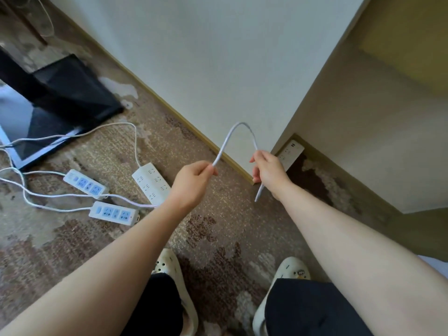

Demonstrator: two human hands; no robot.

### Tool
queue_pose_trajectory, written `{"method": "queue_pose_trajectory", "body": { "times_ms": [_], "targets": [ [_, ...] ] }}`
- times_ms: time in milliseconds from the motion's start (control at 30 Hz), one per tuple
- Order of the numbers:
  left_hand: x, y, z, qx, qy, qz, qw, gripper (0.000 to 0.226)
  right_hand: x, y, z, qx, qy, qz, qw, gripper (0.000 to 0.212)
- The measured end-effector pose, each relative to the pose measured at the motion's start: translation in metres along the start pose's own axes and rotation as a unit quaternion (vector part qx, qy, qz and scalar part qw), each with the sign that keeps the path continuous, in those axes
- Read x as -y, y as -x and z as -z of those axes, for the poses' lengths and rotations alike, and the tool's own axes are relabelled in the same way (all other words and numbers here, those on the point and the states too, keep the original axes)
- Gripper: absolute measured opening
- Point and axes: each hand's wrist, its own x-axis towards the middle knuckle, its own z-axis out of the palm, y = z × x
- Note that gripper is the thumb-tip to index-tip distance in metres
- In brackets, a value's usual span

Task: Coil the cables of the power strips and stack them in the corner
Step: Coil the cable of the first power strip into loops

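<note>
My left hand (194, 177) and my right hand (268, 168) each pinch a white cable (238, 127) that arches up between them. A short end of it hangs below my right hand. A white power strip (291, 152) lies in the corner by the wall, partly hidden behind my right hand. On the carpet to the left lie a large white strip (150, 183) and two smaller strips with blue sockets, one further off (84, 184) and one nearer (114, 213). Their white cables (72, 135) trail off to the left.
A dark stand base (72, 93) and a flat screen-like panel (26, 132) sit at the left. A wooden skirting (194, 128) runs along the white wall. A cabinet side (363, 141) stands at the right. My two feet in white clogs (169, 265) are below on the patterned carpet.
</note>
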Motion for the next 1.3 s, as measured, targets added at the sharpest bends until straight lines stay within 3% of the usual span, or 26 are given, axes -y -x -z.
{"method": "queue_pose_trajectory", "body": {
  "times_ms": [167,233,333,467,800,1033,1300],
  "targets": [
    [0.018,0.012,-0.048,0.044,-0.135,0.041,0.989,0.028,-0.014,0.014,-0.003,-0.001,-0.041,-0.033,0.999,0.031],
    [0.022,0.013,-0.053,0.049,-0.177,0.018,0.983,0.028,-0.021,0.019,0.001,0.016,-0.070,-0.053,0.996,0.029],
    [0.011,0.006,-0.059,0.049,-0.168,-0.029,0.984,0.028,-0.019,0.021,0.003,0.033,-0.157,-0.080,0.984,0.026],
    [0.011,-0.001,-0.070,0.102,-0.198,-0.003,0.975,0.033,-0.013,0.020,-0.006,0.074,-0.192,-0.106,0.973,0.025],
    [0.021,-0.017,-0.081,0.110,-0.100,0.091,0.985,0.032,-0.009,0.008,-0.018,0.095,-0.203,-0.071,0.972,0.027],
    [0.021,-0.014,-0.085,0.121,-0.078,0.056,0.988,0.037,-0.012,0.009,-0.019,0.160,-0.109,-0.044,0.980,0.035],
    [0.050,-0.005,-0.045,0.166,-0.118,0.039,0.978,0.031,-0.008,0.004,-0.017,0.077,-0.124,-0.046,0.988,0.031]
  ]
}}
